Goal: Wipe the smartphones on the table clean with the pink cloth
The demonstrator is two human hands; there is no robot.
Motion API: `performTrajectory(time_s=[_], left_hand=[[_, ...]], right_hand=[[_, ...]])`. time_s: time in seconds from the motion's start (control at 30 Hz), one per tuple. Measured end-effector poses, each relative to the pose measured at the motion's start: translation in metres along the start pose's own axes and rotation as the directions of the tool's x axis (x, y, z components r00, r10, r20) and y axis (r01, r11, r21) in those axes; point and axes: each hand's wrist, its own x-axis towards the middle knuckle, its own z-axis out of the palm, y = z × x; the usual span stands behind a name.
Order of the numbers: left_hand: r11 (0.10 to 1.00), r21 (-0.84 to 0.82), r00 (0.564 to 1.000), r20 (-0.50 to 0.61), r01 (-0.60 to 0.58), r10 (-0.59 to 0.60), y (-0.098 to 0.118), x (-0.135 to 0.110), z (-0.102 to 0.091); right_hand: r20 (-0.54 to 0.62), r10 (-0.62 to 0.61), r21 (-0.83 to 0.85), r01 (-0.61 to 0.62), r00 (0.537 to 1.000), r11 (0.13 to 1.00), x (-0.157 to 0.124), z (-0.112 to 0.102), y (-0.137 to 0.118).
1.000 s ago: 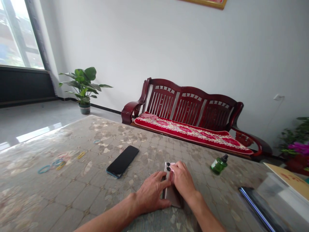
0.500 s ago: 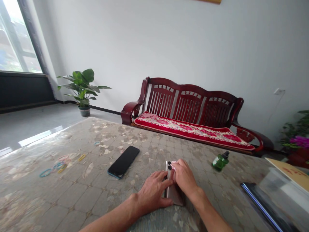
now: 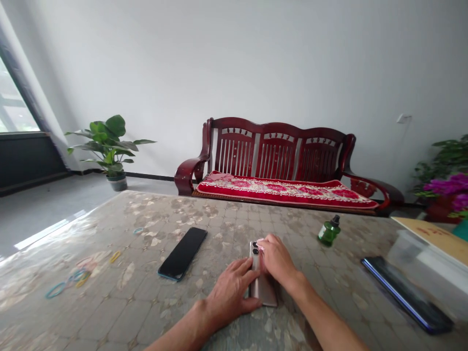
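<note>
Phone (image 3: 266, 292) looks light, stiff, slick, breakable, best held by its long edges: left hand (image 3: 234, 286) grasps its left side, right hand (image 3: 276, 256) pinches pink cloth (image 3: 260, 243).

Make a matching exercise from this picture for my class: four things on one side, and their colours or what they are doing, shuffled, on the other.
1. Left hand
2. Bottle
3. Right hand
4. Wooden bench

A. Pinching something pink
B. Dark red-brown
C. Touching a smartphone along its left side
D. Green with a black top

Pairs: 1-C, 2-D, 3-A, 4-B
</note>
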Motion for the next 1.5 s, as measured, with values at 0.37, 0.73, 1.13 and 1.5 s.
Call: performTrajectory(time_s=[0.37,0.73,1.13,1.5], left_hand=[[1.0,-0.023,1.0,0.007,-0.005,0.005,0.005,0.0,-0.006],[1.0,0.004,1.0,0.014,-0.023,0.023,0.002,0.0,-0.004],[0.999,0.038,1.0,0.024,-0.006,0.005,0.005,0.001,-0.007],[0.997,0.065,0.999,-0.031,-0.032,0.034,0.004,0.001,-0.001]], right_hand=[[0.017,-0.024,-0.002,0.024,1.0,1.0,-0.002,-0.001,-0.004],[0.062,-0.105,-0.003,0.105,0.993,0.994,0.001,-0.003,-0.017],[0.077,-0.094,-0.032,0.096,0.993,0.995,0.0,-0.006,-0.024],[0.034,-0.105,-0.019,0.105,0.994,0.994,-0.01,-0.007,-0.009]])
